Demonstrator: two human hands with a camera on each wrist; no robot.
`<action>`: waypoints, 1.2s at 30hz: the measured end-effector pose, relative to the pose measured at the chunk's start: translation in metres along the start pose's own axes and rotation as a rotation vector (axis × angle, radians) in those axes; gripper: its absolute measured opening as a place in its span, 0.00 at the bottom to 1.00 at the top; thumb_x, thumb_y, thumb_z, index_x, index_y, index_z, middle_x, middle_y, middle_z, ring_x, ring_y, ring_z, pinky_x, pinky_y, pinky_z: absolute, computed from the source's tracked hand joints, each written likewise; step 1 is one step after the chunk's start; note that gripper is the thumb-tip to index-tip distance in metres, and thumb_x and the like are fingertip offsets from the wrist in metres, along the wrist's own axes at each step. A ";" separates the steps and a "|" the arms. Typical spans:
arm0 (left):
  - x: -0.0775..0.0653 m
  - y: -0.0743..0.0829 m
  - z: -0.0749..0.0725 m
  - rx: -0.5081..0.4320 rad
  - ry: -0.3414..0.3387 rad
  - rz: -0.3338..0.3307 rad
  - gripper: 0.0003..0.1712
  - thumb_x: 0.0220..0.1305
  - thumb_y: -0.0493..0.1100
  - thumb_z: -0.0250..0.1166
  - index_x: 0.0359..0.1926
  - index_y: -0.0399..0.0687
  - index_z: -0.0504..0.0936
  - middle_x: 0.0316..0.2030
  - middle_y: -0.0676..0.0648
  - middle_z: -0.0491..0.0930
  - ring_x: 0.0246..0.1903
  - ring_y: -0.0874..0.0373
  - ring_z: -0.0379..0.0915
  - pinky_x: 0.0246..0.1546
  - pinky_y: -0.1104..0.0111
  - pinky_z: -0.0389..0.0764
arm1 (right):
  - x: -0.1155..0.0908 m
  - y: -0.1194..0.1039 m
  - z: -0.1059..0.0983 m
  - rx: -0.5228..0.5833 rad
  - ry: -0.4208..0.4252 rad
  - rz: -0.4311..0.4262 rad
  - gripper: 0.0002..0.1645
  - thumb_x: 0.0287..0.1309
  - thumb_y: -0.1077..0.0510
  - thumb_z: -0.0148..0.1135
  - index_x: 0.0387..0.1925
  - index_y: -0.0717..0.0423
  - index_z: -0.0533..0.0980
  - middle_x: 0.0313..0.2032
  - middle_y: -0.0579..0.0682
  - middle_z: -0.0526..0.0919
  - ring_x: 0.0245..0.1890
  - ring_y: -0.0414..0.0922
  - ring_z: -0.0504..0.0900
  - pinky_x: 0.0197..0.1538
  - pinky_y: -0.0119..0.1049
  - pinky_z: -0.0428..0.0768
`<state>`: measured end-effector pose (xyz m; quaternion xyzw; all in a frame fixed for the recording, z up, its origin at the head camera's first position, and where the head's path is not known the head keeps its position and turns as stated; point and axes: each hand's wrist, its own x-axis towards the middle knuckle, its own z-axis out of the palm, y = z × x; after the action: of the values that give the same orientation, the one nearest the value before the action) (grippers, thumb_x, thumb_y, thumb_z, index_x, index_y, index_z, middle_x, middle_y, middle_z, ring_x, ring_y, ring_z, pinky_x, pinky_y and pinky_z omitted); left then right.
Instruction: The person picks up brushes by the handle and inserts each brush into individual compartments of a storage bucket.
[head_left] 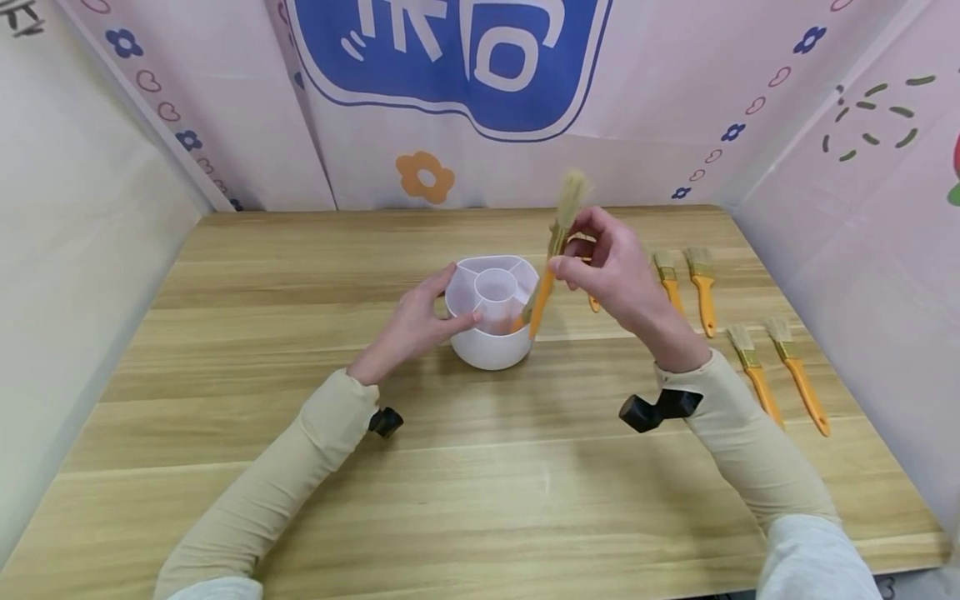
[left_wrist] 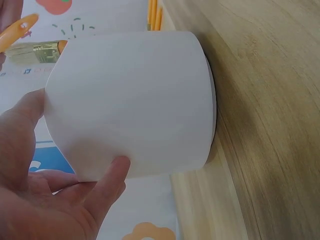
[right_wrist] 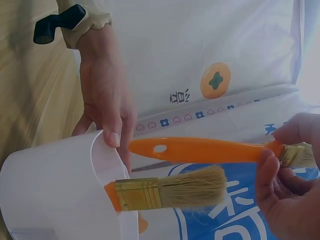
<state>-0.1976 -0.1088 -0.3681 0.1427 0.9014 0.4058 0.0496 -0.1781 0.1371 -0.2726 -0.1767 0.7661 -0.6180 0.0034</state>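
Note:
A white round organizer (head_left: 491,350) with several compartments about a central cup stands on the table. My left hand (head_left: 420,321) grips its left side, thumb at the rim and fingers against the outer wall (left_wrist: 135,100). My right hand (head_left: 611,262) pinches a paintbrush (head_left: 542,304) near its metal band, bristles up, with the orange handle slanting down beside the organizer's right rim. In the right wrist view, the held handle's end (right_wrist: 195,150) is above the rim. Another paintbrush (right_wrist: 192,187) stands in the organizer, bristles up, its lower handle hidden by the wall.
Several more orange-handled paintbrushes lie on the right of the table, a pair (head_left: 702,287) farther back and a pair (head_left: 798,375) nearer. Part of another handle (head_left: 594,303) shows under my right hand. Printed sheets (head_left: 247,100) wall the table's back and sides.

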 end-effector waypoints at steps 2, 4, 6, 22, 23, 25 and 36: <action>0.000 0.000 0.000 0.001 -0.001 0.001 0.50 0.55 0.57 0.67 0.71 0.44 0.53 0.71 0.44 0.57 0.65 0.49 0.63 0.66 0.55 0.66 | 0.000 -0.001 0.003 0.038 0.019 -0.035 0.15 0.50 0.69 0.58 0.42 0.61 0.69 0.33 0.49 0.75 0.27 0.38 0.75 0.27 0.24 0.76; 0.000 0.000 0.000 0.004 -0.001 0.003 0.51 0.55 0.57 0.67 0.71 0.44 0.53 0.70 0.43 0.57 0.65 0.49 0.63 0.66 0.54 0.66 | 0.002 0.000 0.006 0.067 0.035 -0.071 0.17 0.50 0.70 0.58 0.44 0.64 0.69 0.33 0.48 0.75 0.28 0.38 0.76 0.29 0.23 0.77; -0.001 0.000 0.000 0.009 -0.005 0.000 0.51 0.55 0.58 0.66 0.72 0.44 0.52 0.70 0.43 0.58 0.65 0.49 0.63 0.66 0.54 0.66 | 0.005 0.003 0.009 0.065 0.045 -0.093 0.18 0.49 0.71 0.58 0.45 0.67 0.70 0.34 0.47 0.76 0.30 0.38 0.76 0.32 0.23 0.78; 0.000 0.000 0.000 0.005 -0.003 0.002 0.51 0.55 0.57 0.67 0.72 0.43 0.52 0.70 0.43 0.57 0.66 0.48 0.62 0.66 0.54 0.66 | 0.009 0.034 0.031 -0.252 0.027 -0.142 0.17 0.48 0.69 0.61 0.42 0.66 0.70 0.34 0.56 0.76 0.34 0.45 0.73 0.38 0.26 0.74; 0.000 0.001 0.000 0.005 -0.002 0.004 0.51 0.55 0.57 0.67 0.72 0.43 0.52 0.70 0.42 0.57 0.66 0.48 0.62 0.66 0.54 0.66 | 0.009 0.036 0.031 -0.255 0.029 -0.150 0.17 0.48 0.69 0.61 0.41 0.66 0.70 0.34 0.56 0.76 0.35 0.45 0.74 0.39 0.28 0.75; 0.000 0.001 0.000 0.006 -0.003 0.002 0.51 0.55 0.57 0.67 0.72 0.42 0.52 0.70 0.42 0.57 0.65 0.48 0.62 0.66 0.54 0.66 | 0.008 0.038 0.033 -0.265 0.031 -0.164 0.15 0.47 0.69 0.61 0.40 0.65 0.70 0.34 0.56 0.76 0.36 0.45 0.74 0.40 0.30 0.75; 0.000 0.001 0.002 0.002 -0.001 0.000 0.51 0.55 0.55 0.67 0.72 0.43 0.52 0.71 0.43 0.55 0.66 0.48 0.62 0.66 0.55 0.66 | 0.004 0.036 0.036 -0.414 -0.018 -0.248 0.17 0.44 0.71 0.62 0.38 0.64 0.68 0.31 0.56 0.78 0.36 0.48 0.79 0.45 0.36 0.78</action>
<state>-0.1974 -0.1070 -0.3685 0.1429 0.9018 0.4048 0.0500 -0.1836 0.1078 -0.3145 -0.2719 0.8489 -0.4417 -0.1020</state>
